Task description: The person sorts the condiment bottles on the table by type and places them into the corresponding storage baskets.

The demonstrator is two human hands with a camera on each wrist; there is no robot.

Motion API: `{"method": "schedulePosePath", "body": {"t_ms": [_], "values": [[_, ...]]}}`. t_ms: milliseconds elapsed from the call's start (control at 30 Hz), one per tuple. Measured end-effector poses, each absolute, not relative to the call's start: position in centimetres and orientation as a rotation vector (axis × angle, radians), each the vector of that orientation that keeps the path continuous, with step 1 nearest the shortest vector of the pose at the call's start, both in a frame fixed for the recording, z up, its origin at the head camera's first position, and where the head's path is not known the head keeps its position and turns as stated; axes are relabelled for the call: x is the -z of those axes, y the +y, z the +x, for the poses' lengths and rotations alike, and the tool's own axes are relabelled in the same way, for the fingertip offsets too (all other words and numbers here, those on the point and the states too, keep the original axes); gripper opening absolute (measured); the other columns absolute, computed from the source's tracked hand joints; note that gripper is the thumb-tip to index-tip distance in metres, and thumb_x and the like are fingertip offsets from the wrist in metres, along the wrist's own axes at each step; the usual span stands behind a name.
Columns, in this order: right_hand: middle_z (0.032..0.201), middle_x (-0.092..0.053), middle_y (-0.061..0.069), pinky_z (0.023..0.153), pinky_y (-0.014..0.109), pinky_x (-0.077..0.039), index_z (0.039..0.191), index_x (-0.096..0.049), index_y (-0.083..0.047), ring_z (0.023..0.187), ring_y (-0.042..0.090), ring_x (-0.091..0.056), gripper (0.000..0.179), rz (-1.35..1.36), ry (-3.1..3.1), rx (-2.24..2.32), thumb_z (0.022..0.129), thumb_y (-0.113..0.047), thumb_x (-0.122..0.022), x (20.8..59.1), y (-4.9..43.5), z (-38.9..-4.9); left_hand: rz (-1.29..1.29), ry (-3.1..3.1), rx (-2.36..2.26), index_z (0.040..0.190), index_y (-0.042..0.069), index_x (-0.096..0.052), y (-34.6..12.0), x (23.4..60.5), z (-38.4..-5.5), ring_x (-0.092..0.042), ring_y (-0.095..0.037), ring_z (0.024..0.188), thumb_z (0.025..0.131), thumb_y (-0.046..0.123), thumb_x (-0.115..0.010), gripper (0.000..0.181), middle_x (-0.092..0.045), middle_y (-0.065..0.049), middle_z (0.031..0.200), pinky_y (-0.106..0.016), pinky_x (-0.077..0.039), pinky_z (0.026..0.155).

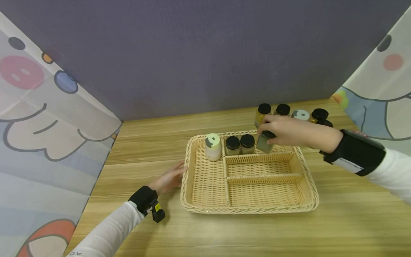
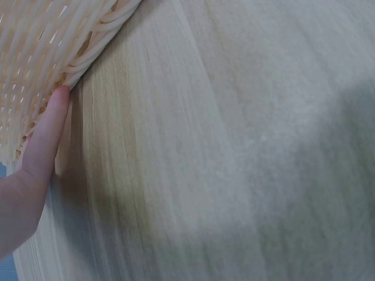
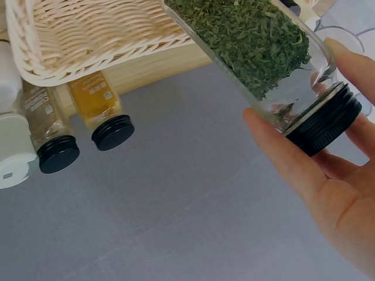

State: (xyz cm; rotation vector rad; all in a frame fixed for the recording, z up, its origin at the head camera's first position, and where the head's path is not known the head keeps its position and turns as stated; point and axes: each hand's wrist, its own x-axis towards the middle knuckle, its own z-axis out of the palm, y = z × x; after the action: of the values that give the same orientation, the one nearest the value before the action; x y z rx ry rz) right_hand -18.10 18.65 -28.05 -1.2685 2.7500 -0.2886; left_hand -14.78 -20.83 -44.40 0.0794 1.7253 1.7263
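My right hand point(image 1: 285, 129) grips a glass spice jar point(image 3: 249, 50) of dried green flakes by its black lid. In the head view the jar hangs tilted over the back right compartment of a woven basket point(image 1: 248, 210). Two black-lidded jars stand beside it in that back compartment, the nearer one point(image 1: 247, 144) just left of the held jar. A white bottle point(image 1: 213, 151) with a pale green cap stands in the long left compartment. Against the basket's left outer wall rests my left hand point(image 1: 168, 180); its fingers look straight along the weave in the left wrist view.
Behind the basket's right back corner stand several more containers, among them a yellow spice jar point(image 1: 261, 116) and a white-capped bottle point(image 1: 300, 115). The wooden table point(image 1: 144, 142) meets a grey wall point(image 1: 192, 64) at the back. Printed cartoon panels flank both sides.
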Motion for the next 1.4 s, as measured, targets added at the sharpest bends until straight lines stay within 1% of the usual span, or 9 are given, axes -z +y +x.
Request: {"method": "schedulePosePath", "body": {"t_ms": [167, 233, 367, 533, 667, 867, 933, 1200, 1400], "values": [[0.100, -0.050, 0.011, 0.058, 0.036, -0.050, 0.102, -0.058, -0.016, 0.079, 0.021, -0.053, 0.030, -1.255, 2.755, 0.256, 0.074, -0.016, -0.068, 28.1, 18.2, -17.7, 0.087, 1.730, -1.717, 0.137, 0.017, -0.014, -20.9, 44.4, -14.8, -0.028, -0.033, 0.124, 0.096, 0.027, -0.035, 0.047, -0.027, -0.021, 0.140, -0.060, -0.034, 0.093], [0.099, -0.051, 0.009, 0.056, 0.034, -0.049, 0.102, -0.058, -0.016, 0.077, 0.020, -0.052, 0.029, -1.252, 2.755, 0.247, 0.075, -0.016, -0.068, 28.2, 18.1, -17.5, 0.091, 1.732, -1.711, 0.137, 0.017, -0.014, -20.9, 44.4, -14.8, -0.028, -0.033, 0.124, 0.096, 0.027, -0.035, 0.047, -0.027, -0.021, 0.140, -0.060, -0.034, 0.093], [0.098, -0.051, 0.010, 0.056, 0.033, -0.050, 0.102, -0.059, -0.013, 0.078, 0.021, -0.053, 0.030, -1.283, 2.751, 0.247, 0.074, -0.015, -0.069, 28.3, 17.7, -17.3, 0.102, 1.736, -1.699, 0.137, 0.018, -0.013, -21.0, 44.5, -14.9, -0.026, -0.034, 0.125, 0.096, 0.028, -0.035, 0.048, -0.025, -0.021, 0.141, -0.060, -0.033, 0.094], [0.099, -0.052, 0.013, 0.061, 0.035, -0.052, 0.100, -0.059, -0.010, 0.082, 0.025, -0.054, 0.031, -1.332, 2.740, 0.277, 0.072, -0.011, -0.070, 28.5, 17.4, -17.0, 0.109, 1.734, -1.695, 0.137, 0.019, -0.013, -21.0, 44.5, -14.9, -0.025, -0.034, 0.126, 0.096, 0.028, -0.035, 0.048, -0.025, -0.020, 0.141, -0.060, -0.033, 0.094], [0.101, -0.052, 0.015, 0.062, 0.037, -0.053, 0.101, -0.059, -0.011, 0.085, 0.028, -0.054, 0.031, -1.343, 2.728, 0.271, 0.072, -0.011, -0.070, 28.6, 17.2, -16.7, 0.108, 1.726, -1.698, 0.137, 0.019, -0.013, -21.0, 44.5, -14.9, -0.026, -0.034, 0.125, 0.096, 0.028, -0.035, 0.048, -0.025, -0.021, 0.141, -0.060, -0.033, 0.094], [0.106, -0.052, 0.019, 0.067, 0.041, -0.053, 0.102, -0.058, -0.011, 0.091, 0.033, -0.053, 0.030, -1.338, 2.714, 0.266, 0.073, -0.012, -0.069, 28.6, 16.7, -16.2, 0.115, 1.725, -1.700, 0.137, 0.018, -0.012, -21.0, 44.4, -14.9, -0.024, -0.034, 0.126, 0.095, 0.028, -0.036, 0.049, -0.024, -0.021, 0.141, -0.061, -0.032, 0.094], [0.106, -0.051, 0.018, 0.066, 0.040, -0.053, 0.101, -0.058, -0.012, 0.091, 0.032, -0.053, 0.030, -1.353, 2.705, 0.268, 0.074, -0.012, -0.069, 28.6, 16.6, -16.1, 0.119, 1.729, -1.698, 0.137, 0.018, -0.013, -20.9, 44.4, -14.9, -0.023, -0.034, 0.126, 0.095, 0.028, -0.036, 0.049, -0.024, -0.020, 0.141, -0.061, -0.031, 0.094], [0.096, -0.051, 0.010, 0.060, 0.032, -0.052, 0.099, -0.059, -0.014, 0.077, 0.020, -0.053, 0.030, -1.481, 2.680, 0.295, 0.072, -0.011, -0.070, 29.2, 16.0, -15.8, 0.116, 1.740, -1.692, 0.137, 0.018, -0.013, -20.9, 44.3, -15.0, -0.022, -0.034, 0.126, 0.095, 0.029, -0.036, 0.049, -0.024, -0.020, 0.141, -0.062, -0.032, 0.094], [0.098, -0.053, 0.013, 0.060, 0.031, -0.053, 0.098, -0.060, -0.012, 0.078, 0.021, -0.055, 0.031, -1.579, 2.695, 0.277, 0.070, -0.011, -0.072, 29.9, 15.5, -15.7, 0.104, 1.743, -1.692, 0.137, 0.018, -0.013, -20.8, 44.3, -14.9, -0.024, -0.034, 0.126, 0.095, 0.029, -0.036, 0.048, -0.025, -0.020, 0.141, -0.061, -0.032, 0.094]]}}
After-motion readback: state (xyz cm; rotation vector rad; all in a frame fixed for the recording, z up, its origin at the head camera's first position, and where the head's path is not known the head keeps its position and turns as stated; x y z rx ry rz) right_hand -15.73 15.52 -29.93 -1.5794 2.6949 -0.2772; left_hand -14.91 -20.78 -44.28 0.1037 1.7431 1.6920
